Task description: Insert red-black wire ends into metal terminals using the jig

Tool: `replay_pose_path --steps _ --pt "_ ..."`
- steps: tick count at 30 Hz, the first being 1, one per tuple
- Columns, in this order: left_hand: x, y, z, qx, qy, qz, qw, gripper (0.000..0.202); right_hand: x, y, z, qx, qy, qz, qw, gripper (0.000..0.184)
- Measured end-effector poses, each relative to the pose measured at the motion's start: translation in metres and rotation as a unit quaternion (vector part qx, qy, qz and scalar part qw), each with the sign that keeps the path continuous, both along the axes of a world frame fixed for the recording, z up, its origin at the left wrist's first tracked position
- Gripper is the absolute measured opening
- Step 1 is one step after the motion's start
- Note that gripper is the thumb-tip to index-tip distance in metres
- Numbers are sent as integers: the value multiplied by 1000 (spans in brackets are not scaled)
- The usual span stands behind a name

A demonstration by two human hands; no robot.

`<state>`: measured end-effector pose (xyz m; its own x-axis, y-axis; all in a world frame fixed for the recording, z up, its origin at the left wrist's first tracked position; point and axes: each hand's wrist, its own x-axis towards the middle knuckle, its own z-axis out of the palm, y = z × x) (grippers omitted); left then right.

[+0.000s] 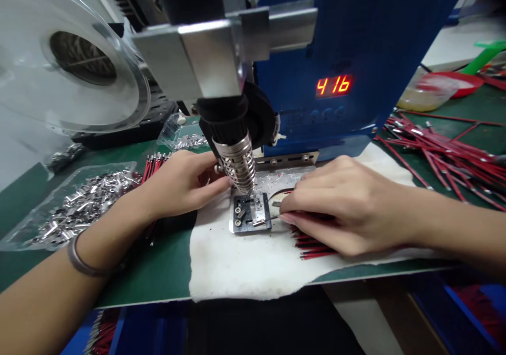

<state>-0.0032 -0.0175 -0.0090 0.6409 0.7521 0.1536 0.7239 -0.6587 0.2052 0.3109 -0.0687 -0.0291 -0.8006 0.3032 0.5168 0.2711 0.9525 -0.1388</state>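
My right hand lies on the white cloth with its fingers pinched on a thin red wire. The wire's tip reaches onto a small metal fixture under the ribbed hot-air nozzle. More red wires lie under that hand. My left hand is curled just left of the nozzle, its fingertips touching near the nozzle base. What those fingers hold is hidden. A bunch of red wires shows behind it.
The blue machine behind shows 416 on a red display. A clear tray of metal terminals sits left, below a clear reel. Several red wires are piled right. A red dish stands far right. The table edge is near.
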Motion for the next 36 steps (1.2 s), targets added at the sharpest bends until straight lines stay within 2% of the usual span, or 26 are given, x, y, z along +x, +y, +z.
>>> replay_pose_path --steps 5,10,15,24,29,36 --pt "1 1 0 7 -7 4 1000 48 1 -1 -1 -14 -69 -11 997 25" --pt "5 -1 4 -22 14 11 1000 49 2 0 0 -8 -101 -23 995 29" --pt "2 -5 11 -70 66 13 995 41 2 1 0 0 -102 -20 995 28" --pt "3 -15 22 -107 75 -5 991 30 4 0 2 -27 -130 -22 991 35" --pt "3 -9 17 -107 49 -16 993 39 2 2 0 -39 -126 -22 991 32" --pt "0 -4 10 -70 47 -29 996 46 0 3 0 -47 -107 -9 993 30"
